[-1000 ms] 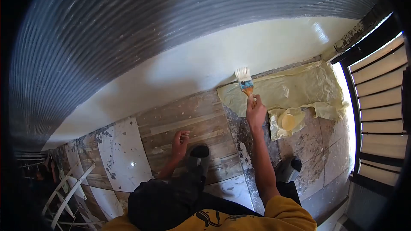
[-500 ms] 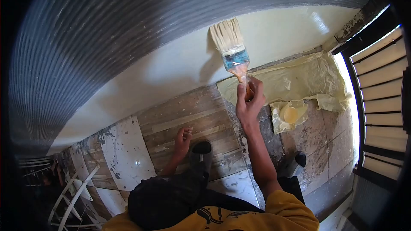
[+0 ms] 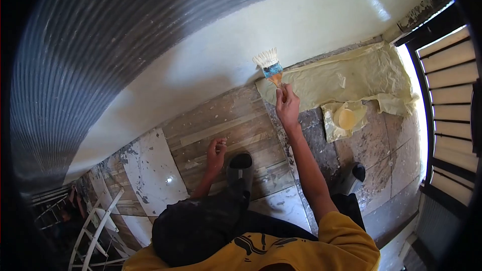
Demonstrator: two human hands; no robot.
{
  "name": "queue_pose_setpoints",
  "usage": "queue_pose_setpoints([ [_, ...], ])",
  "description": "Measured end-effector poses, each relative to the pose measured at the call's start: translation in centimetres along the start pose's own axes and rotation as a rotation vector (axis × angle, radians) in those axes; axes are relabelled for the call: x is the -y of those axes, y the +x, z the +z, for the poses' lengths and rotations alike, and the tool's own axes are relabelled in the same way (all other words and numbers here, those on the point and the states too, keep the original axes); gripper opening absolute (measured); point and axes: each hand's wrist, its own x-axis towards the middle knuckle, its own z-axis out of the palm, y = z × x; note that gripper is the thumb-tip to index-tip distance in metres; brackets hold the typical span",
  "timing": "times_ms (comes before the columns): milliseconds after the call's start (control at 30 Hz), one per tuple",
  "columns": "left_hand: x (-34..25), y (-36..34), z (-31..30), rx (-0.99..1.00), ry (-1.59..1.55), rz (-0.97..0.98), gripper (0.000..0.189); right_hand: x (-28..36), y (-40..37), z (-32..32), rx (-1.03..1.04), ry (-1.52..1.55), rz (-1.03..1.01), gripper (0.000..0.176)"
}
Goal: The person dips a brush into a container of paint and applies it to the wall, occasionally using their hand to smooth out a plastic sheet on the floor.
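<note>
Right hand [image 3: 288, 108]: thumb and fingers pinch the wooden handle of a flat paintbrush [image 3: 271, 68]. The brush is over the lower part of the white-painted wall band [image 3: 216, 65], bristles pointing up and away from the person and fanned at the tips (contact with the wall looks likely, but the angle does not settle it).

Change: half a second ago the brush stands higher in view and looks larger, its bristles in front of the band's upper edge near the corrugated sheet [image 3: 150, 30]; now it is lower and looks smaller. One second ago it is farther right, at the wall base by the plastic drop sheet [image 3: 336, 78]. The view shifts slightly, so the wall sits higher in frame.

Left hand [image 3: 216, 153]: same pose as in both earlier frames, near the left shoe [image 3: 240, 170], fingers loosely curled; cannot tell whether the fingertips press together. The round paint container [image 3: 345, 119] keeps its place on a smaller plastic piece just beside the drop sheet.

Markings: black print on the yellow shirt [image 3: 306, 246], not legible; pale stripes on the left shoe; blue, paint-smeared band on the brush, any lettering too small to read.
</note>
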Motion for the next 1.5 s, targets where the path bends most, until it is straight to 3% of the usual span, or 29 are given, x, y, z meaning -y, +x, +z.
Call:
queue_pose_setpoints([
  [200, -0.5, -0.1, 0.6, 0.03, 0.036, 0.02, 0.023, -3.8, -1.3, -0.5, 0.025, -0.261, 0.145, 0.016],
  [333, -0.7, -0.2, 0.7, 0.039, 0.022, 0.014, 0.023, -4.5, -3.2, -2.5, 0.001, -0.299, 0.114, 0.018],
  [400, -0.6, -0.1, -0.1, 0.01, 0.034, 0.018, 0.023, -5.5, -4.8, -3.0, 0.123, 0.107, 0.409, 0.02],
  [433, -0.4, -0.1, -0.3, -0.001, 0.039, 0.017, 0.022, -5.3, -5.8, -2.9, 0.133, 0.109, 0.409, 0.02],
  [500, -0.1, 0.1, 0.0, 0.009, 0.036, 0.005, 0.021, -5.1, -7.6, -3.8, 0.158, 0.416, 0.688, 0.021],
  [600, 0.3, -0.5, -0.2, -0.003, -0.013, 0.031, 0.02, -2.1, -7.1, -4.0, 0.143, 0.58, 0.874, 0.018],
  [700, 0.2, -0.3, -0.1, -0.01, -0.048, 0.003, 0.02, -0.5, -4.3, -4.0, 0.227, 0.609, 0.907, 0.022],
  [767, 0.2, -0.5, 0.8, 0.034, -0.036, -0.086, 0.02, -1.5, -2.3, -3.4, 0.283, 0.532, 0.876, 0.022],
  [867, -1.5, -0.4, 2.0, 0.112, -0.065, -0.012, 0.021, -1.0, 0.8, -2.2, 0.372, 0.399, 0.788, 0.023],
  [1000, -1.1, -0.8, 0.9, 0.063, -0.061, 0.011, 0.02, 4.4, 3.8, -1.6, 0.349, 0.219, 0.576, 0.032],
  [1233, 1.1, -1.0, -0.9, -0.029, -0.09, -0.02, 0.017, 13.0, 5.0, -5.2, 0.425, 0.393, 0.556, 0.026],
  [1500, 0.1, -0.3, 0.3, 0.043, -0.082, -0.04, 0.019, 21.2, 5.2, -9.1, 0.392, 0.587, 0.465, 0.024],
])
